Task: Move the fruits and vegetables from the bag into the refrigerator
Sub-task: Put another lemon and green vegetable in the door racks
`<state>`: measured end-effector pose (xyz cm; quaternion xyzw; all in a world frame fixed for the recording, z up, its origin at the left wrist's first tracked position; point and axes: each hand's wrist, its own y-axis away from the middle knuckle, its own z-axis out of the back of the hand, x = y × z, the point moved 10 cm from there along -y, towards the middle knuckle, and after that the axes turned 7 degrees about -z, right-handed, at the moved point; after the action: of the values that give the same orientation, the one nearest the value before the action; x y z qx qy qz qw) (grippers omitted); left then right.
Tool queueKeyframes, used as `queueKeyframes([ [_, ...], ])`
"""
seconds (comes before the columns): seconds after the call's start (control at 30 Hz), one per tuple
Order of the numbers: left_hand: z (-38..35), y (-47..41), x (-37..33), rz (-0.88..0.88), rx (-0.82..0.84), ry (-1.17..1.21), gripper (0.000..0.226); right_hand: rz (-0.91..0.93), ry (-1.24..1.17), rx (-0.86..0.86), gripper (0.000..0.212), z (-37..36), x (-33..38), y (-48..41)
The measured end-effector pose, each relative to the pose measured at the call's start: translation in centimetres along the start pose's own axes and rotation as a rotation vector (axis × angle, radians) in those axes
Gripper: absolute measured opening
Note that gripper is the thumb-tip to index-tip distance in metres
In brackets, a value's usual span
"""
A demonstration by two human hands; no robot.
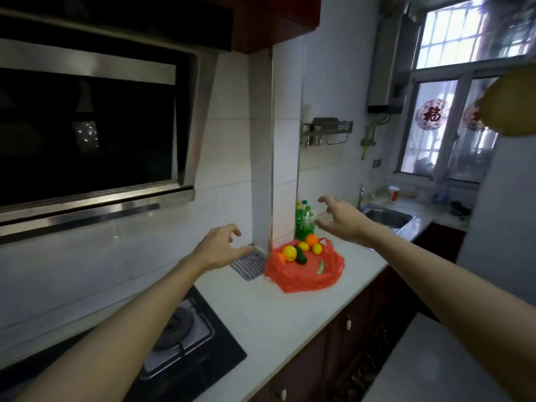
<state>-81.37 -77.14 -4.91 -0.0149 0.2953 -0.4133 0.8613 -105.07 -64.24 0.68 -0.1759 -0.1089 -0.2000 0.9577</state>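
Forearms stretch ahead; left hand and right hand empty, fingers apart. Thin red bag looks floppy; I'd cup each fruit.

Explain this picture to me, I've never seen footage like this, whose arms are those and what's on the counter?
It is one picture from a camera worn on a person's head, looking forward and down, so both bare arms are the wearer's own. The left hand and right hand reach, fingers spread and bent, toward a crumpled red plastic bag on the white countertop. On the bag lie round yellow fruits, a round orange fruit and a dark green fruit. Neither hand holds anything.
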Motion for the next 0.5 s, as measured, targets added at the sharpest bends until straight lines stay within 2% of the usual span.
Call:
queueKeyframes([
  [0.5,-8.6,-13.9,-0.8,-0.114,0.068,0.085,0.057,-0.173,0.093,0.043,0.057,-3.1,-10.6,-5.3],
])
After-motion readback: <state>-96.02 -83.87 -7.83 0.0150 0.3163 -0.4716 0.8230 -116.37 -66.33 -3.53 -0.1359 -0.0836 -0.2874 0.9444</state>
